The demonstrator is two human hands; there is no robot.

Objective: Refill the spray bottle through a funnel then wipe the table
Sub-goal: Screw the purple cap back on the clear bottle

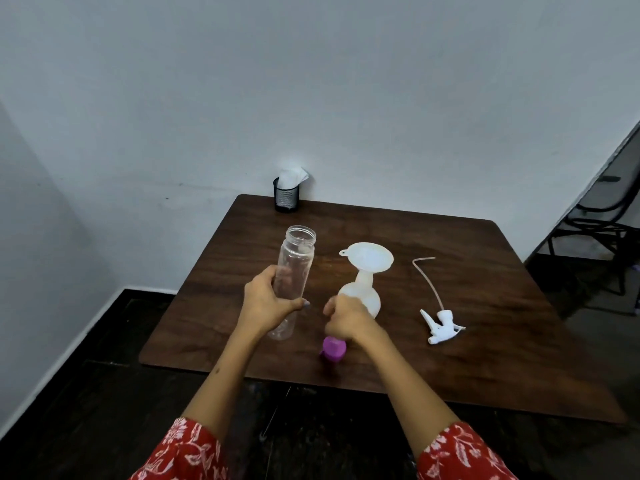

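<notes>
**Refill Stage: Clear Bottle Held Upright Beside Funnel**

The left hand (268, 301) gripped the clear bottle (292, 282) round its lower half, fingers curled about it, mouth uncapped and pointing up. The bottle looked empty, though its clear wall against the dark counter (485, 341) made a low residue hard to rule out. The right hand (348, 318) steadied the white spray bottle (362, 296) at its base, fingers closed about it. The spray bottle stood on the counter with the white funnel (369, 258) seated in its neck; its contents could not be read through the frosted wall.

The spray trigger head (441, 327) with its dip tube lay on the counter to the right, apart from the bottle. A purple cap (333, 348) sat near the front edge. A black mesh holder (286, 197) at the far corner held white tissue.

Recommended practice: keep the base braced while pouring, so the top-heavy funnel does not tip, and tilt slowly over the funnel's centre.
</notes>
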